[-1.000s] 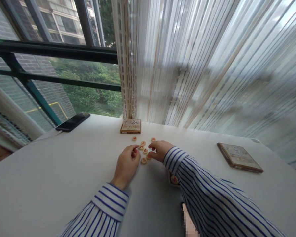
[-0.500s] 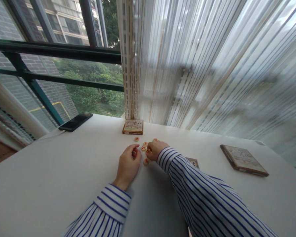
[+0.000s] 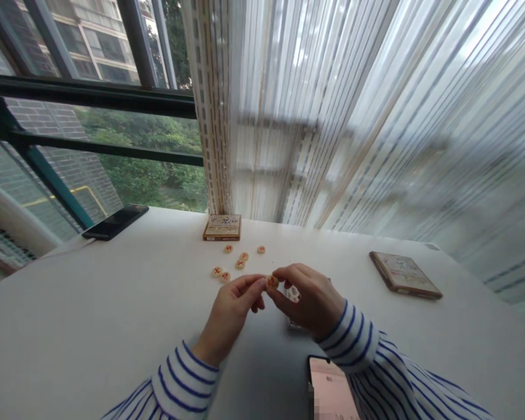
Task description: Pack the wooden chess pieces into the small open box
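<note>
Two hands up off the white table top [image 3: 91, 303], meeting over one small piece. Far out to the left of the fingers, at the window edge: flat black phone [image 3: 115, 221], screen dark. Closer in, beyond the fingertips and a little left: small tan cardboard box [image 3: 221, 227] with a printed lid, tight against the foot of the striped sheer curtain [image 3: 332, 116]. Between that box and the fingers, six loose round wooden pieces [image 3: 240, 264] with red marks, lying flat and scattered, the nearest pair just beyond the left fingertips.

Now the left hand [image 3: 230, 312]: thumb and forefinger drawn together, tips closed on the left edge of a round pale wooden disc with a red mark [image 3: 272, 281]. Disc raised clear of the table, right between the two sets of fingertips. Right hand [image 3: 310, 297]: thumb and forefinger pinching the same disc from the other side, remaining fingers curled in, with something pale and red-marked [image 3: 293, 291] tucked against the palm, too small to name for sure.

Down by the right wrist, at the near edge: phone with a pinkish lit screen [image 3: 330, 388], just beside the blue-striped sleeve [image 3: 359, 344]. Well out to the right of the fingers: flat brown rectangular box [image 3: 405, 274], lying alone.
</note>
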### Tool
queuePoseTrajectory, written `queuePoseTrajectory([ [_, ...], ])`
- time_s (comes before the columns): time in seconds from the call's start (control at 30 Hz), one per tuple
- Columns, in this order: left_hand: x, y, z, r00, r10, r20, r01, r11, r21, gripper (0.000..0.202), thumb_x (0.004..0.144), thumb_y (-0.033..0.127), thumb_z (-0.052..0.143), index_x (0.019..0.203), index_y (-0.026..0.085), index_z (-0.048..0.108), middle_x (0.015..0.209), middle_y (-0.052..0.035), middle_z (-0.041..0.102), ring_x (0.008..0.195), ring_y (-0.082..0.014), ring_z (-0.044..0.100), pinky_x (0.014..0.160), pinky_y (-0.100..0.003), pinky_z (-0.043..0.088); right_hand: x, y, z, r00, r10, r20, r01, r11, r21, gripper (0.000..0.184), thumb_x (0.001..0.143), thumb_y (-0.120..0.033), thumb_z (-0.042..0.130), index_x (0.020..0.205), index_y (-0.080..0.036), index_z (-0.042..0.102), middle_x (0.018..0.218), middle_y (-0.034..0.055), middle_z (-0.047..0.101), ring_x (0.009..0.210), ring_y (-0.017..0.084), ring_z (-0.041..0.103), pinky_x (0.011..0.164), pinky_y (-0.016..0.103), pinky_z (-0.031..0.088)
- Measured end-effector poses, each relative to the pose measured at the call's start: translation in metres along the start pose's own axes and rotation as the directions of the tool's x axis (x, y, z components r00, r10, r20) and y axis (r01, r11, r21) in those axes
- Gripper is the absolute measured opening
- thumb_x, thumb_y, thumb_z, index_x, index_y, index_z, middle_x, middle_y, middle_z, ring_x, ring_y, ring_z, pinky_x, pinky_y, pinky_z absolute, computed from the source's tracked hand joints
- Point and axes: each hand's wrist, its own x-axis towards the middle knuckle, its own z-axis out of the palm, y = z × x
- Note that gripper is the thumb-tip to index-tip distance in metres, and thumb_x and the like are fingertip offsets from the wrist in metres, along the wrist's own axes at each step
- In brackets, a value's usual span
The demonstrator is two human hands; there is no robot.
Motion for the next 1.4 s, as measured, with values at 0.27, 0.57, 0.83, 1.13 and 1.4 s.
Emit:
queuePoseTrajectory([
  [0.27, -0.004, 0.005, 0.032, 0.985, -0.046, 0.167, 0.031, 0.995, 0.093, 0.028, 0.07, 0.037, 0.063, 0.078, 0.011, 0.068, 0.05, 0.0028, 0.052, 0.049, -0.0085, 0.044, 0.05, -0.021, 0.035, -0.041, 0.012, -0.026, 0.997, -0.021, -0.071, 0.034, 0.983, 0.18, 0.013, 0.077, -0.019, 0.059, 0.091, -0.018, 0.057, 0.085, 0.0064, 0.065, 0.077, 0.015, 0.061, 0.068, 0.029, 0.052],
  [0.57, 0.005, -0.017, 0.056, 0.994, 0.098, 0.041, -0.106, 0.944, 0.312, 0.031, 0.077, 0.04, 0.053, 0.082, 0.013, 0.066, 0.062, -0.0009, 0.061, 0.055, -0.0113, 0.051, 0.051, -0.022, 0.041, -0.078, 0.045, -0.043, 0.982, 0.075, -0.172, -0.047, 0.986, 0.163, 0.024, 0.078, -0.016, 0.058, 0.102, -0.019, 0.055, 0.085, 0.0072, 0.063, 0.077, 0.016, 0.061, 0.066, 0.03, 0.053],
  [0.83, 0.004, -0.034, 0.037, 0.977, 0.211, 0.022, -0.172, 0.729, 0.663, 0.031, 0.08, 0.041, 0.049, 0.091, 0.016, 0.064, 0.061, 0.0011, 0.059, 0.053, -0.0122, 0.052, 0.05, -0.022, 0.041, -0.104, 0.085, -0.054, 0.966, 0.202, -0.158, -0.185, 0.976, 0.117, 0.023, 0.078, -0.015, 0.056, 0.101, -0.019, 0.055, 0.085, 0.0059, 0.063, 0.072, 0.015, 0.059, 0.057, 0.028, 0.051],
  [1.13, 0.002, -0.04, 0.038, 0.988, 0.149, 0.041, -0.138, 0.729, 0.67, 0.033, 0.081, 0.041, 0.048, 0.095, 0.016, 0.063, 0.06, 0.0015, 0.06, 0.054, -0.0128, 0.054, 0.051, -0.022, 0.043, -0.109, 0.084, -0.039, 0.972, 0.231, -0.033, -0.227, 0.969, 0.092, 0.018, 0.076, -0.016, 0.055, 0.094, -0.018, 0.056, 0.081, 0.0053, 0.062, 0.069, 0.013, 0.057, 0.059, 0.027, 0.051],
  [1.4, 0.003, -0.039, 0.039, 0.994, 0.088, 0.062, -0.106, 0.737, 0.667, 0.032, 0.082, 0.042, 0.046, 0.093, 0.016, 0.063, 0.071, -0.0021, 0.066, 0.062, -0.0156, 0.059, 0.055, -0.025, 0.045, -0.11, 0.088, -0.033, 0.97, 0.242, 0.009, -0.242, 0.963, 0.123, 0.014, 0.078, -0.021, 0.055, 0.09, -0.017, 0.061, 0.078, 0.0055, 0.063, 0.067, 0.014, 0.059, 0.058, 0.026, 0.052],
])
